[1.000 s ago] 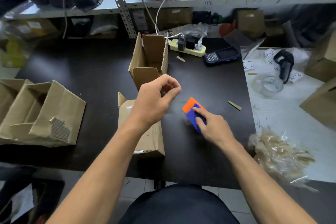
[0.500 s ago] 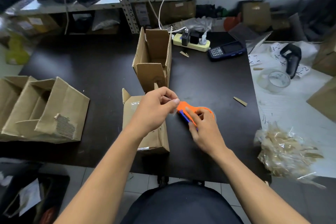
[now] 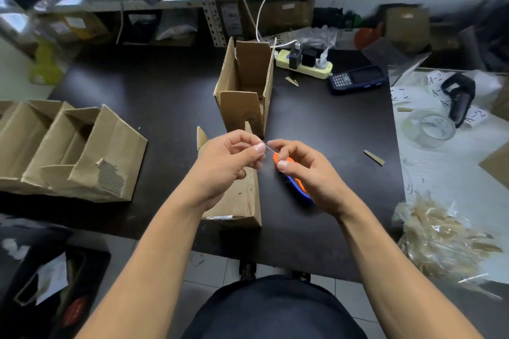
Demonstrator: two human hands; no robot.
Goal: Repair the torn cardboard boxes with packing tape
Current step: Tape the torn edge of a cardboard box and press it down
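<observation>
My left hand point(image 3: 225, 168) pinches the free end of a thin clear tape strip point(image 3: 271, 149) between thumb and forefinger. My right hand point(image 3: 311, 176) is curled round an orange and blue tape dispenser point(image 3: 297, 186), with its thumb on the orange top. Both hands meet above the dark table point(image 3: 165, 107). A small cardboard box point(image 3: 239, 201) lies on its side under my left hand, mostly hidden by it. Just behind stands an open upright box point(image 3: 245, 91). At the left edge lie larger boxes point(image 3: 82, 151) with a torn patch.
A power strip point(image 3: 303, 66) and a dark handheld terminal point(image 3: 355, 81) sit at the back. On the white surface to the right are a clear tape roll point(image 3: 429, 129), a black scanner point(image 3: 458, 99) and a bag of scraps point(image 3: 440, 237). Shelves stand behind.
My right hand lifted the dispenser off the table and tipped it on edge. My left hand came over to it and took the tape end; the two hands now meet.
</observation>
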